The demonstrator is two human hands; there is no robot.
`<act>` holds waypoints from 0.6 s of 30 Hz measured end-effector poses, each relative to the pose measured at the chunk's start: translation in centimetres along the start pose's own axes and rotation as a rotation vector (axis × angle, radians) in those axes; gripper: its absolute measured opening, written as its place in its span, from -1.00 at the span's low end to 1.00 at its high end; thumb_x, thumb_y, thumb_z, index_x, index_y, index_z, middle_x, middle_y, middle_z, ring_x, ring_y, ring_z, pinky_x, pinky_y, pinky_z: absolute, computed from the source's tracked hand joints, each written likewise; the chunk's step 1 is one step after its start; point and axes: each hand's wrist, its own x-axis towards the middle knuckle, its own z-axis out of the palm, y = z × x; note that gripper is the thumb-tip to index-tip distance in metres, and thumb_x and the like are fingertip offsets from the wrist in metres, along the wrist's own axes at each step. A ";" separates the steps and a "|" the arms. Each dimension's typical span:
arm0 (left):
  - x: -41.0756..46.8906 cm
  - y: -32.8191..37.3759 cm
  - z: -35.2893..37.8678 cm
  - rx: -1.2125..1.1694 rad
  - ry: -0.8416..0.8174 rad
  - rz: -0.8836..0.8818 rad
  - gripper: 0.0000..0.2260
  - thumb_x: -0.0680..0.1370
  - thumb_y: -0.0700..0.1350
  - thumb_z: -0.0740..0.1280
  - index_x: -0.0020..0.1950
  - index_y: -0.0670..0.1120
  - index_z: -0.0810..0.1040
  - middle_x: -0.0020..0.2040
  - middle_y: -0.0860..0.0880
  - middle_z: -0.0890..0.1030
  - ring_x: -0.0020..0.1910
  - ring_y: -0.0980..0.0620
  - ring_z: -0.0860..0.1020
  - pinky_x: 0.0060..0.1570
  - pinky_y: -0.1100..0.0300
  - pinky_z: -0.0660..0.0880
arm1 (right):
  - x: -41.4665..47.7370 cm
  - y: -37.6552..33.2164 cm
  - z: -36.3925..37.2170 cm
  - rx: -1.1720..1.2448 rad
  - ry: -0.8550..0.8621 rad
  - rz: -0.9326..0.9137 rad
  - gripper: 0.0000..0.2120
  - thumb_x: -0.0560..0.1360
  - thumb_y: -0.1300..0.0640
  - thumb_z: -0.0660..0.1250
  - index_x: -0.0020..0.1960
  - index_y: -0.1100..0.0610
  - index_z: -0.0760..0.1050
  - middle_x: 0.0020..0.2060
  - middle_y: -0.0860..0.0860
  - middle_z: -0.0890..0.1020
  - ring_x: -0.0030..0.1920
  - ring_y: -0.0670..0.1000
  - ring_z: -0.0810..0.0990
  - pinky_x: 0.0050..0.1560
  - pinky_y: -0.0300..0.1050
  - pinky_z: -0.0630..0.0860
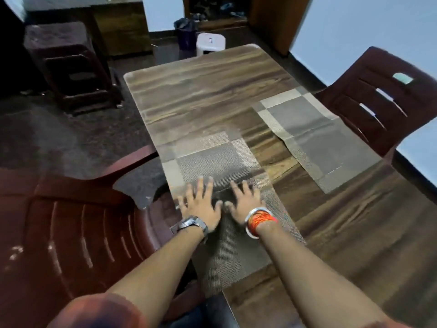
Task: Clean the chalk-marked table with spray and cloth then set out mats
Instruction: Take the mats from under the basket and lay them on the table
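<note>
**Two mats on the table, both hands flat on the nearer one**

Both forearms reach forward over the table's (201, 91) near end, roughly parallel. The left hand (201, 204), a watch (191, 223) at its wrist, and the right hand (241, 204), a bangle (259, 220) and orange threads at its wrist, lie side by side, thumbs almost meeting. Palms are down and fingers straight and spread; neither hand grasps anything, and both press on the near mat (212, 159). That mat runs along the table's left edge. Motion blur around the fingers hides whether it lies fully smooth.

The second mat (314, 136) lies flat on the table's right side, well apart from the hands, creased and set slightly askew. The table's far half is bare wood. No chalk marks show anywhere on it, though the picture is soft; no spray or cloth is in view.

Cleaning therefore looks finished and the mat-laying well under way. What seems left is squaring these two mats, plus any more meant for the far half.

One dark red chair (71, 221) stands at the table's left and another chair (378, 98) at its right. A white stool (210, 43) sits just beyond the table's far end.
</note>
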 end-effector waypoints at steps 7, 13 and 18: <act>2.2 -0.7 2.2 0.129 -0.119 0.117 -0.45 0.62 0.17 -0.02 0.58 0.30 -0.16 0.60 0.22 -0.24 0.59 -0.06 -0.27 0.45 -0.33 -0.27 | 2.4 -2.4 1.3 0.080 -0.150 0.128 -0.42 0.58 -0.21 0.05 0.51 -0.27 -0.14 0.52 -0.11 -0.30 0.51 0.13 -0.32 0.36 0.47 -0.11; 4.8 -0.9 1.0 0.138 -0.145 0.066 -0.45 0.53 0.38 -0.06 0.49 0.47 -0.19 0.55 0.29 -0.34 0.51 -0.22 -0.44 0.24 -0.55 -0.32 | 4.5 -2.3 -0.1 0.027 -0.140 0.117 -0.44 0.57 -0.25 0.02 0.48 -0.35 -0.17 0.52 -0.16 -0.28 0.52 0.09 -0.29 0.31 0.53 -0.07; 5.6 -1.6 -0.1 0.175 -0.140 0.074 -0.43 0.50 0.45 -0.05 0.47 0.49 -0.20 0.54 0.27 -0.39 0.49 -0.29 -0.45 0.21 -0.61 -0.28 | 5.3 -2.6 -0.7 0.033 -0.164 0.126 -0.44 0.53 -0.32 -0.01 0.42 -0.44 -0.23 0.50 -0.22 -0.31 0.51 0.04 -0.32 0.16 0.67 -0.04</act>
